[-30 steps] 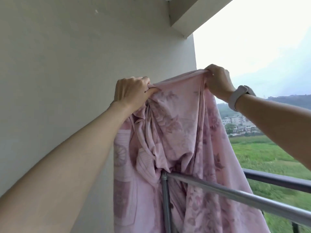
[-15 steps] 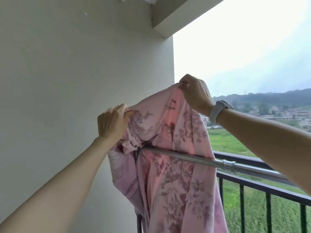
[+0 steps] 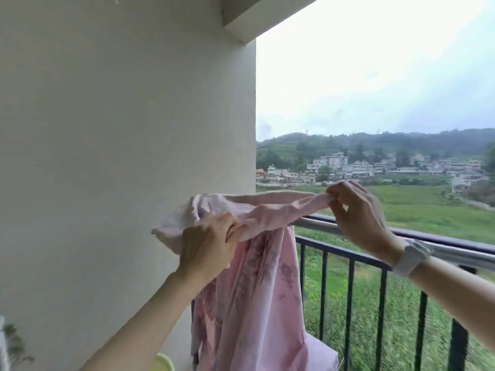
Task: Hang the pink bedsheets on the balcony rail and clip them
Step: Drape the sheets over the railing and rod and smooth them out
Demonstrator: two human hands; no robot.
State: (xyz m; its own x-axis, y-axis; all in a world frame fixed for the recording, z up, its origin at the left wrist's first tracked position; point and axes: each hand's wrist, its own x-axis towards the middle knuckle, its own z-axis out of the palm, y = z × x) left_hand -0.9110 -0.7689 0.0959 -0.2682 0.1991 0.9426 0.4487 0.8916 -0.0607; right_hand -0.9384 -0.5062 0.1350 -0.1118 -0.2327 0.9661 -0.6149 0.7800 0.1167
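Pink floral bedsheet [image 3: 257, 303] bunched, draped over rail [image 3: 316, 226] by wall.

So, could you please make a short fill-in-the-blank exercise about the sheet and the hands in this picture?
1. The sheet has the colour ____.
2. The ____ hand pinches the sheet's top edge above the rail.
3. The left hand grips the sheet near the ____.
4. The right wrist wears a white ____.

Missing words: pink; right; wall; watch
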